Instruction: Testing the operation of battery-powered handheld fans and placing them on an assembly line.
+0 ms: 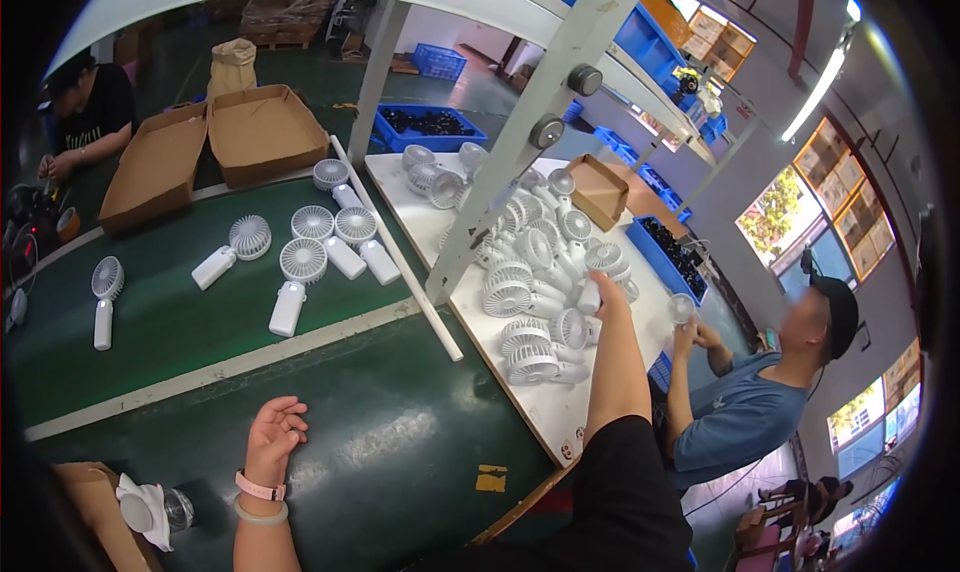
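Observation:
My right hand point(606, 290) reaches over a white table into a heap of white handheld fans point(530, 247). Its fingers are closed around the handle of one handheld fan point(589, 298), and the back of the hand hides part of the grip. Over the dark green work surface hovers my left hand point(275, 434), holding nothing, its fingers loosely bent and apart. A pink band and a pale bangle circle that wrist. Several more fans, such as one lying nearby point(287, 307), rest spread out on the green conveyor belt point(190, 342).
A white post point(500, 172) rises between belt and table, with a white rod point(400, 257) slanting beside it. Cardboard trays point(265, 137) and blue bins point(430, 122) stand beyond. At right a co-worker point(745, 412) holds a fan; another person point(90, 112) sits far left.

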Demonstrator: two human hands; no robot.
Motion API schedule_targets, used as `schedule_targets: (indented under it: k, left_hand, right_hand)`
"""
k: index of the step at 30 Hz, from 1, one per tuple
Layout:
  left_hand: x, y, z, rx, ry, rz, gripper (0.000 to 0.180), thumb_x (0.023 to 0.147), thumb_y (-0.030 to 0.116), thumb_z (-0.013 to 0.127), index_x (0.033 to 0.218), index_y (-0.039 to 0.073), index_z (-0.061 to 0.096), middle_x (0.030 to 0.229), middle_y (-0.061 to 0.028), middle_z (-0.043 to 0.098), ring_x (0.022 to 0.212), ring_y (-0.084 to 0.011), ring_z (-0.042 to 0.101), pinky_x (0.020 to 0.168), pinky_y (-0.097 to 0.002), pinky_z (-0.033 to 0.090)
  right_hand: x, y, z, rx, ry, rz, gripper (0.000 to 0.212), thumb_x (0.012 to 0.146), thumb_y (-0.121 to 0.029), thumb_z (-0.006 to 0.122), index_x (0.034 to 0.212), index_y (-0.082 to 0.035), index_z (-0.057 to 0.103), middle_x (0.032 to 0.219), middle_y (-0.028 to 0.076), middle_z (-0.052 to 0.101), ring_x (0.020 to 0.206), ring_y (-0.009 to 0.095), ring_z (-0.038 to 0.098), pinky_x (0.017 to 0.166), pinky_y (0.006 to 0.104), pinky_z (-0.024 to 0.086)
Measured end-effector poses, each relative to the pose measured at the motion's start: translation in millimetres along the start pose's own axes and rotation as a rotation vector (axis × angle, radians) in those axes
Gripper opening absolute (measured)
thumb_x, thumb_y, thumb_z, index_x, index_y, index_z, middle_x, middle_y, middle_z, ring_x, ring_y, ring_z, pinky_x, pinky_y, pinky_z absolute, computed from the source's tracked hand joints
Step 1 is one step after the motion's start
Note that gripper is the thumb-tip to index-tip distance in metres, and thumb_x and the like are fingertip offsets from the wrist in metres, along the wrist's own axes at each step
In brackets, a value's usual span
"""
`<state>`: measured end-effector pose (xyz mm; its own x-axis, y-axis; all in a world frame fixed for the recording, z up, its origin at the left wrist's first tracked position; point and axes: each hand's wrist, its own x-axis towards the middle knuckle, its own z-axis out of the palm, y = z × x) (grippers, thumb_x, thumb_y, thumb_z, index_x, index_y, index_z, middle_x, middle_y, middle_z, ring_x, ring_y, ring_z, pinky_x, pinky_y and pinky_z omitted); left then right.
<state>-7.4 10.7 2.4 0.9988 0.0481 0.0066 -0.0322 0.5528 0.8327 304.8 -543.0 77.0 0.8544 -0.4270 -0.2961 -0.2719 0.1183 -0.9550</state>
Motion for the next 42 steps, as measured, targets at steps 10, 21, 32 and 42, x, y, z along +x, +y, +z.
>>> schedule_targets:
  k: [10, 21, 32, 42]
  left_hand:
    - [1, 0, -1, -0.026, 0.0, -0.046, 0.045, 0.073, -0.002, 0.06, 0.116, 0.001, 0.047, 0.11, -0.0089, 0.054, 0.085, -0.0112, 0.054, 0.074, -0.0244, 0.047]
    - [4, -3, -7, -0.066, 0.048, -0.085, 0.039, 0.077, -0.004, 0.057, 0.115, 0.001, 0.049, 0.108, -0.0083, 0.054, 0.083, -0.0097, 0.053, 0.074, -0.0234, 0.046]
    - [9, -4, -7, -0.126, 0.156, -0.167, 0.036, 0.079, 0.0, 0.055, 0.114, 0.001, 0.049, 0.107, -0.0084, 0.054, 0.082, -0.0097, 0.052, 0.075, -0.0234, 0.045]
    - [10, -9, -8, -0.099, 0.156, -0.145, 0.03, 0.08, 0.0, 0.054, 0.109, 0.001, 0.05, 0.103, -0.008, 0.055, 0.083, -0.0114, 0.054, 0.074, -0.0249, 0.047]
  right_hand:
    - [-87, 11, 17, 0.204, 0.165, -0.446, 0.055, 0.069, -0.001, 0.064, 0.118, 0.0, 0.038, 0.105, 0.016, 0.054, 0.087, 0.027, 0.058, 0.076, 0.0364, 0.05]
    - [-299, 50, 153, -0.24, -0.977, -0.011, 0.05, 0.071, -0.017, 0.072, 0.112, 0.003, 0.051, 0.094, 0.008, 0.06, 0.082, 0.015, 0.058, 0.071, 0.0249, 0.047]
    - [-337, 100, 356, -0.021, -1.415, 0.535, 0.048, 0.094, -0.044, 0.028, 0.104, -0.002, 0.048, 0.056, 0.009, 0.048, 0.035, 0.015, 0.038, 0.034, 0.0244, 0.031]
    - [-329, 81, 533, -0.286, -1.213, -0.153, 0.026, 0.088, -0.035, 0.052, 0.092, -0.009, 0.058, 0.063, 0.001, 0.053, 0.045, 0.009, 0.046, 0.036, 0.0228, 0.034]
